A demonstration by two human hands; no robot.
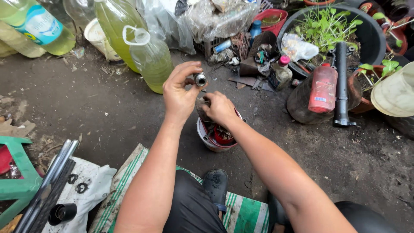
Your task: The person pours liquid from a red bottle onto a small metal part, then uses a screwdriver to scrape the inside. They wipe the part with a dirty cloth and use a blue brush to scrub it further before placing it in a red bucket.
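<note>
The right hand (pixel 219 108) reaches into a small bucket (pixel 211 144) on the ground, curled round a dark lump I cannot make out; its fingertips are hidden. The bucket's contents are mostly covered, only a red cup (pixel 223 136) and dark bits showing. The left hand (pixel 180 91) pinches 1 short metal sleeve (pixel 200 79) just above the bucket. 3 yellow-green bottles (pixel 148 58) stand behind, 2 cut off by the top edge. 2 steel tubes (pixel 51 181) lie bottom left, their ends out of frame.
</note>
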